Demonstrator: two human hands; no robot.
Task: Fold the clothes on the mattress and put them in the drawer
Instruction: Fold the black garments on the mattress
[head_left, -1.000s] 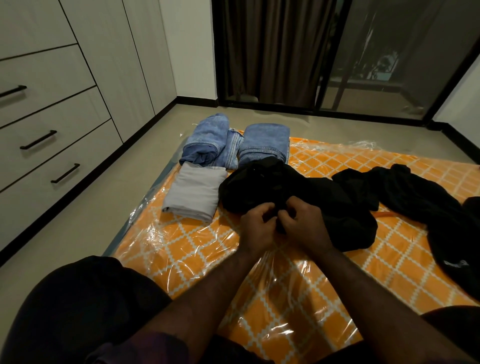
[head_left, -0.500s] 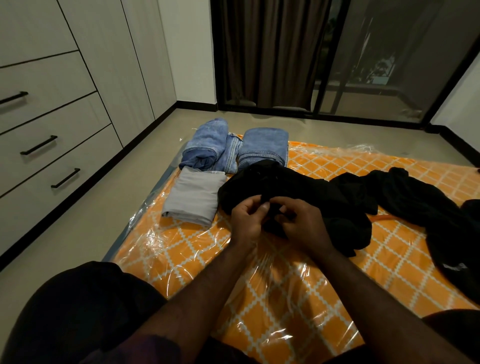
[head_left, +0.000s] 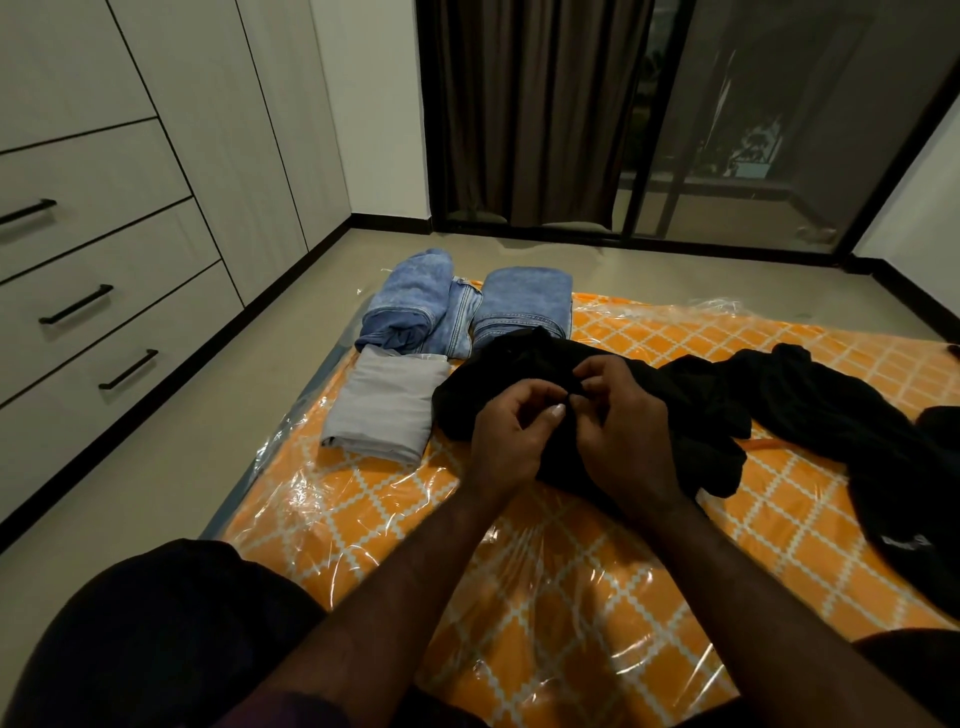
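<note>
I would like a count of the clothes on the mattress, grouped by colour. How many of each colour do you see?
Blue denim, folded: 3
Grey, folded: 1
Black, unfolded: at least 2, one pinched by the left hand and right hand, one further right; the dark heap may hide more.
Total: at least 6

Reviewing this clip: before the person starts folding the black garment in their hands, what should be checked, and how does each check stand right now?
1. Both hands on the crumpled black garment: ok, left hand and right hand pinch its edge.
2. Garment spread flat: not ok, bunched.
3. Bare plastic-wrapped orange mattress in front: ok.
4. Folded grey cloth and folded blue jeans out of the way: ok.
5. White drawers open: not ok, all shut.
6. Second black garment folded: not ok.
</note>
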